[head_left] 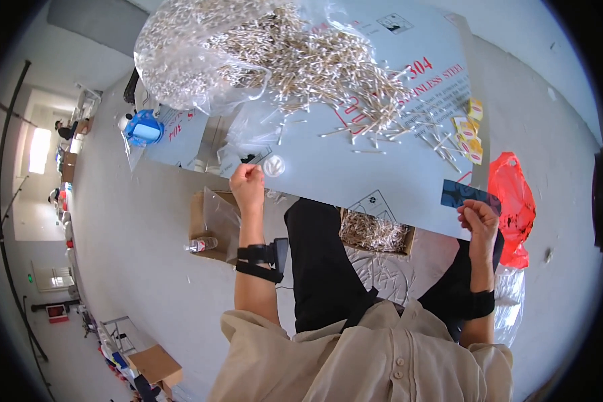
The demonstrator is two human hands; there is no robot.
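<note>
Bunched together at the left hand [247, 187], just beside the round clear tub [274, 166]; over to the right hand [479, 220], curled at the edge of the dark card [454, 193], can't tell if pinching.

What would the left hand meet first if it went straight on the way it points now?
Probably the clear plastic bags ahead of the left hand; the small round container sits just to its right. Depth is unclear, so it might pass over them.
</note>
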